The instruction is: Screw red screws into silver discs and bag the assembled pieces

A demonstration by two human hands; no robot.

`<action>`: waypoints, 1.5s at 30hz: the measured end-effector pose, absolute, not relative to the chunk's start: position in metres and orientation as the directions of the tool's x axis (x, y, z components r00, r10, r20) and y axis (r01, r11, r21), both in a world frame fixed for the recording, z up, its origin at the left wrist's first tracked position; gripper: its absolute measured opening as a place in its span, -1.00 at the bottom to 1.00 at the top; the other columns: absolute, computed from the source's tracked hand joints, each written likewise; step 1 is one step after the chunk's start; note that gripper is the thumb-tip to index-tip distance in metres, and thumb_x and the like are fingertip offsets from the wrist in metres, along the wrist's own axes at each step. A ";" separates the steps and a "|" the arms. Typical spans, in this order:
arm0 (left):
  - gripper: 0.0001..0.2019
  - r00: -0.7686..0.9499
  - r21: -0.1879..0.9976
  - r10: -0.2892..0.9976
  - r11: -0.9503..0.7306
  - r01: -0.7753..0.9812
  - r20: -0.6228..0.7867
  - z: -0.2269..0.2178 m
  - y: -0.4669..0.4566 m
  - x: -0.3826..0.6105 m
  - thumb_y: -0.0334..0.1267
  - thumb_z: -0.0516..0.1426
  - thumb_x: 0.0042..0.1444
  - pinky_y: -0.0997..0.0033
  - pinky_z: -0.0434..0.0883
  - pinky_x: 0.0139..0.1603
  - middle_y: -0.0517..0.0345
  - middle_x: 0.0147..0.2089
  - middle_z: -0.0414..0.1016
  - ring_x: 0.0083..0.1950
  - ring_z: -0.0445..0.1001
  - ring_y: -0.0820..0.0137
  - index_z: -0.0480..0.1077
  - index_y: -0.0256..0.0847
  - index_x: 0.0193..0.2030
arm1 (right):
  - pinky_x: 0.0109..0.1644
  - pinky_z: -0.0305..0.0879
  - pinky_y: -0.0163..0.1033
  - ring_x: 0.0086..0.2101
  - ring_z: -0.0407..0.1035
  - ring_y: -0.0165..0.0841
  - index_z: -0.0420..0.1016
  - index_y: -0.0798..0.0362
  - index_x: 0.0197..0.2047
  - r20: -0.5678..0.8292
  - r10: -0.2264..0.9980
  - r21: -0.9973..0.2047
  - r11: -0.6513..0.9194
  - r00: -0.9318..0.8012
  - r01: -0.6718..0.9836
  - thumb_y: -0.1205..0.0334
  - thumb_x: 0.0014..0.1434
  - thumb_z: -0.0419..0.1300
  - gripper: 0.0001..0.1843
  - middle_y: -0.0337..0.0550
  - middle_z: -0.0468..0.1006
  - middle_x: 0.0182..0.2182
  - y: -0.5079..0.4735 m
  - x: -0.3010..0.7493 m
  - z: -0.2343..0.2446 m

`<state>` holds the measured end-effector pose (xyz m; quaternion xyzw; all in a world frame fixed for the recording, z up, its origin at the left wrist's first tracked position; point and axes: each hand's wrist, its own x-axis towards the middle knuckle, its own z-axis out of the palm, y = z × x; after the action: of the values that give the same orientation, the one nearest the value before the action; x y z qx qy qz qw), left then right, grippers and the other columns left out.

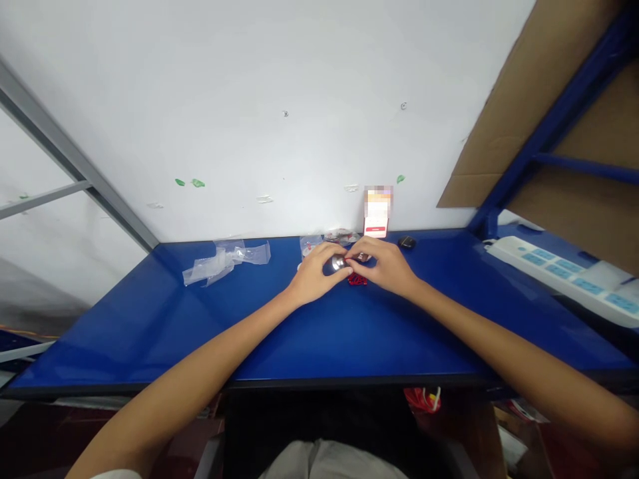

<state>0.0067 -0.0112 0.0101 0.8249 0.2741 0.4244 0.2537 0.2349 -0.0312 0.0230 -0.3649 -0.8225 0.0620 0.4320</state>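
Both my hands meet over the far middle of the blue table (150, 319). My left hand (315, 274) has its fingers curled around a small shiny metal piece (339, 263). My right hand (384, 265) is closed too, its fingertips pinching at the same metal piece from the right. A small bunch of red parts (357, 280) lies on the table just under my right hand's fingers. What exactly the fingers grip beyond the metal piece is hidden.
Crumpled clear plastic bags (224, 261) lie at the back left, more clear bags (329, 238) behind my hands. A phone (377, 213) leans on the white wall, a small black object (406, 242) beside it. A white power strip (564, 274) lies at right under a blue shelf frame (549, 126).
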 end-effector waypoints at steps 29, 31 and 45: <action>-0.80 0.427 0.481 0.738 -0.669 0.567 0.523 0.009 0.017 -0.016 -0.26 0.19 0.40 0.15 0.45 0.08 0.09 -0.09 0.68 0.01 0.51 0.19 0.66 -0.10 -0.21 | -0.08 0.50 -0.09 -0.25 0.42 -0.27 0.52 -0.03 -0.14 0.776 0.564 -0.586 0.480 0.281 0.653 0.04 0.28 0.32 -0.80 -0.11 0.44 -0.14 0.143 0.327 0.032; -0.79 0.432 0.485 0.740 -0.668 0.565 0.516 0.009 0.016 -0.015 -0.26 0.18 0.40 0.14 0.45 0.07 0.08 -0.09 0.68 0.01 0.51 0.19 0.67 -0.10 -0.20 | -0.04 0.50 -0.07 -0.21 0.44 -0.24 0.53 -0.05 -0.13 0.782 0.565 -0.578 0.501 0.262 0.644 0.02 0.35 0.24 -0.81 -0.11 0.44 -0.15 0.141 0.330 0.032; -0.80 0.459 0.481 0.726 -0.685 0.547 0.512 0.008 0.015 -0.014 -0.30 0.19 0.40 0.14 0.45 0.05 0.10 -0.12 0.67 -0.01 0.52 0.19 0.65 -0.11 -0.23 | -0.08 0.51 -0.02 -0.25 0.41 -0.25 0.58 -0.04 -0.02 0.817 0.559 -0.512 0.592 0.141 0.622 0.26 0.17 0.27 -0.72 -0.10 0.42 -0.10 0.134 0.338 0.028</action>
<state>-0.0138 0.0154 0.0079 0.8451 0.3766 0.3584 0.1247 0.3376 0.1342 0.0284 -0.4508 -0.6550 -0.0258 0.6058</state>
